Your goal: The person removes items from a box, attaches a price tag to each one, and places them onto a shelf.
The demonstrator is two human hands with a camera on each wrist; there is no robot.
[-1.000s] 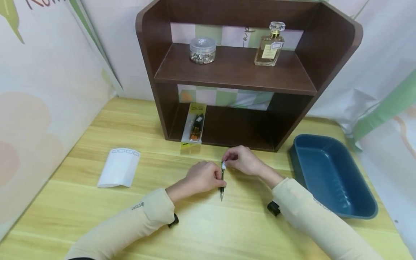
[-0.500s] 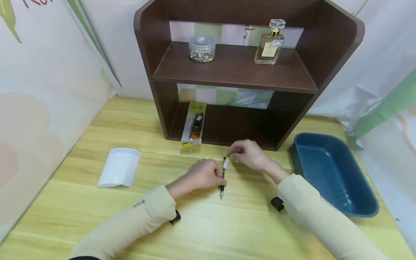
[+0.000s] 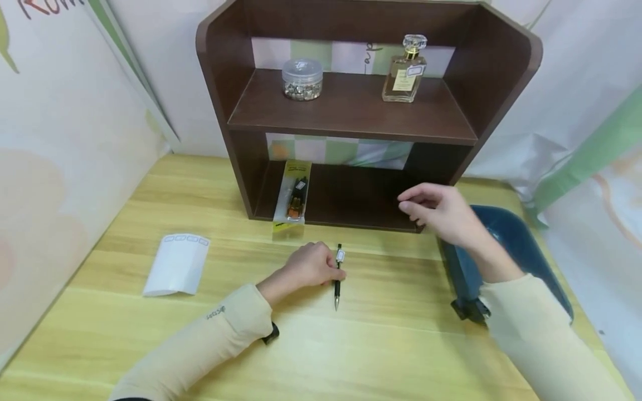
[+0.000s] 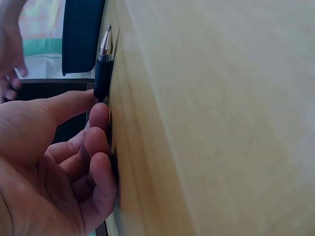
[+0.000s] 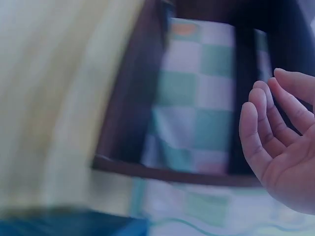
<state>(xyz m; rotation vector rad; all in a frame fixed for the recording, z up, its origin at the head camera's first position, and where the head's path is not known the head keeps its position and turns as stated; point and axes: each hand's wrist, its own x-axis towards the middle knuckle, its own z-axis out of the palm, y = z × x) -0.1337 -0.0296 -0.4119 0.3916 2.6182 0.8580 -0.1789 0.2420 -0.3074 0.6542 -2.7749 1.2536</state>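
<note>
My left hand [image 3: 311,265] pinches a pen [image 3: 337,287] low at the tabletop, thumb on one side and fingers on the other. The pen has a black grip, a silver tip facing me and a small white label near its far end. In the left wrist view the pen's black grip [image 4: 102,78] sticks out past my thumb and fingertips. My right hand [image 3: 443,214] is raised near the shelf's lower right corner, its fingers loosely bent. In the right wrist view nothing shows between the right fingers [image 5: 266,105].
A dark brown shelf [image 3: 351,120] holds a lidded clear jar [image 3: 303,81], a perfume bottle [image 3: 403,78] and a packet of pens [image 3: 296,195]. The blue tray [image 3: 511,228] stands at right, partly behind my right arm. Curved white paper [image 3: 178,264] lies at left.
My right hand has left the pen's far end and moved right and up toward the shelf's right side. The left hand keeps hold of the pen. The head view has shifted slightly.
</note>
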